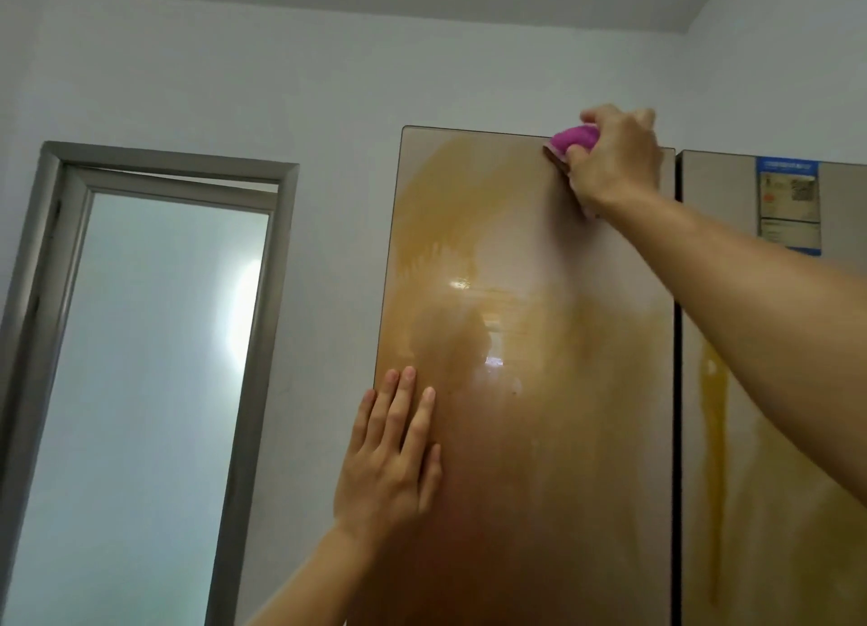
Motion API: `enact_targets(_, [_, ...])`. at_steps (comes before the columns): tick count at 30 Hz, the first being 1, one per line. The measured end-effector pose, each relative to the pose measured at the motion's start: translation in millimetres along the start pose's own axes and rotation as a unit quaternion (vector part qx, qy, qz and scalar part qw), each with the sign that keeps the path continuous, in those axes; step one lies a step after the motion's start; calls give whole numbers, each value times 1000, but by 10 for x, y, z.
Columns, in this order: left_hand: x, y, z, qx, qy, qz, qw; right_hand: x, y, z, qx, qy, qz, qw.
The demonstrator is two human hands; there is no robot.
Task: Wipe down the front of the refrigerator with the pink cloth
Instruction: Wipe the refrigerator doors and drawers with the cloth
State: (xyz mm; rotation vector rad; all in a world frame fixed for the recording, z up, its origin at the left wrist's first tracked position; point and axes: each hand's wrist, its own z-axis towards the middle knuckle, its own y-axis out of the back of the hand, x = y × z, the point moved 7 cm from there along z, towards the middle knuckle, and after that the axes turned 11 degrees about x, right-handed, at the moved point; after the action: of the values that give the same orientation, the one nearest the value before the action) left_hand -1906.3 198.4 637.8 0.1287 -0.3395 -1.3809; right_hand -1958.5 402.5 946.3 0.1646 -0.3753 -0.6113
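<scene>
A tall gold-brown glossy refrigerator [525, 325] with two doors fills the middle and right. Wet streaks darken the upper left of its left door. My right hand [614, 156] reaches up to the top right corner of that left door and grips the bunched pink cloth [574, 140] against the surface. My left hand [391, 452] lies flat with straight fingers on the lower left part of the same door, near its left edge.
The right door [750, 391] carries a blue-edged label [789, 203] near its top and a yellowish streak lower down. A grey-framed frosted glass door [155, 367] stands to the left. White walls and ceiling surround the refrigerator.
</scene>
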Motion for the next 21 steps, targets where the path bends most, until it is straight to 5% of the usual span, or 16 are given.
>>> enact_targets(4, [22,2,0,-2,-1,-5,1000,354,-471,-420,30,88,30,995])
enact_targets(7, [22,-3,-8,-1,-4,2,1000,670,-871,-1026,243,222,1,944])
enact_targets(9, [8,0,-18,4,-4,1,1000,693,-926,-1179,368,238,33,899])
enact_targets(10, [7,-1,-15,4,-4,2,1000,672,-815,-1043,334,227,64,913])
enact_targets(12, [11,-10,-12,5,-1,1,1000,488,-409,-530,124,152,108,975])
enact_targets(14, [10,-15,-11,9,0,0,1000,282,-73,-141,-39,53,74,995])
enact_targets(17, [19,-24,-9,9,2,-1,1000,251,-263,92,-14,0,17,1000])
enact_targets(21, [34,-36,-10,9,4,4,1000,686,-739,-479,66,174,28,982])
